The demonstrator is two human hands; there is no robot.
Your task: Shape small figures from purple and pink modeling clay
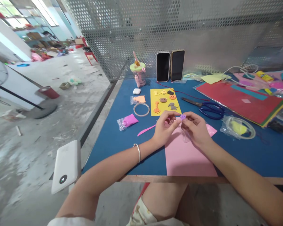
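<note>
One purple lump (183, 117) right of frame centre, pinched in right hand (196, 128), left hand (166, 128) curled close beside, its grip unclear, pink sheet (190, 161) below, lower centre.

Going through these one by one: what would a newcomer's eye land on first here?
Probably the left hand and right hand, close together over a pink sheet at the blue table's near edge, with a small purple piece at the right one's fingertips. Next, the yellow sheet of little animal figures just beyond, then two phones standing behind it.
</note>
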